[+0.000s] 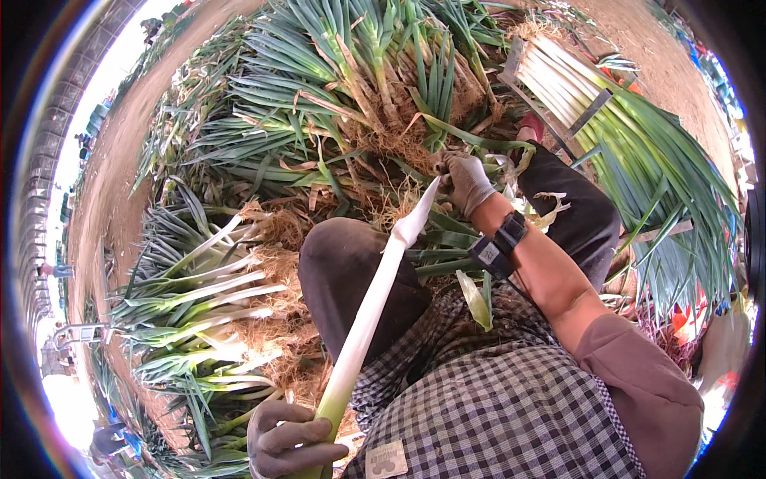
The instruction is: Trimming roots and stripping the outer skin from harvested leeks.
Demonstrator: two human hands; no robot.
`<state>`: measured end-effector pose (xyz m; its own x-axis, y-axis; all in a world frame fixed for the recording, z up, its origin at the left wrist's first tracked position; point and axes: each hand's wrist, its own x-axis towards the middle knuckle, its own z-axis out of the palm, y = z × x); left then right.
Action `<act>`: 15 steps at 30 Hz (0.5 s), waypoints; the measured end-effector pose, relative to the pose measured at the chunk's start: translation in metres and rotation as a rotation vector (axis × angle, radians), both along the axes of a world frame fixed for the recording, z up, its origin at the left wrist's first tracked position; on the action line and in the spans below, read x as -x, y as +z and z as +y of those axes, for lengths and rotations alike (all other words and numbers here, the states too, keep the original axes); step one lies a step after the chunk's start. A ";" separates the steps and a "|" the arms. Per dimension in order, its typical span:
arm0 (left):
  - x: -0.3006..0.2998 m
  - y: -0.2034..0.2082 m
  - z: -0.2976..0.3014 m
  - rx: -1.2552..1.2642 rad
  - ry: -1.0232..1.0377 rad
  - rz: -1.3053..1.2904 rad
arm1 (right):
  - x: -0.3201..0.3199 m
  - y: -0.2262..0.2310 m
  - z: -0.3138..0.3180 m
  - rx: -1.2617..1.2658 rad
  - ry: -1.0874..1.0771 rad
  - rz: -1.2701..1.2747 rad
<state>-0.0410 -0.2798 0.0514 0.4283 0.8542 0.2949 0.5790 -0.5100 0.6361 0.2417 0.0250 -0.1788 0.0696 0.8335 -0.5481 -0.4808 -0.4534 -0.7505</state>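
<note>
My left hand [289, 441], in a grey glove, is wrapped round the green part of a large green onion [369, 319] at the lower left. Its long white shaft slants up and away, and a loose pale outer layer [416, 217] tapers from its far end toward my other hand. My right hand [465, 182], also gloved, is closed beside that tip; what its fingers pinch, if anything, is hidden. Close by lie the dry roots of a heap of unpeeled green onions [375, 88].
More green onions [207, 311] with roots lie in a row at left. At upper right, a metal rack [586, 112] holds a bundle of clean white-stalked green onions [630, 136]. Peeled scraps [476, 299] lie on my checked apron [495, 399]. My knees flank the work.
</note>
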 end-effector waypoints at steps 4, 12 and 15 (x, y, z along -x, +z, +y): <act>0.003 -0.024 -0.019 -0.075 0.096 -0.033 | -0.021 -0.026 0.015 -0.025 -0.013 -0.094; 0.002 -0.031 -0.007 -0.116 -0.084 -0.176 | -0.118 -0.157 0.084 -0.373 0.143 -1.733; 0.009 -0.033 -0.033 -0.305 0.000 -0.343 | -0.071 -0.113 0.065 -0.094 0.827 -2.027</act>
<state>-0.0501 -0.3125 0.0183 0.2617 0.7065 0.6575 0.3615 -0.7034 0.6120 0.3130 0.0902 -0.2914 0.0500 0.9821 -0.1814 0.9915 -0.0270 0.1271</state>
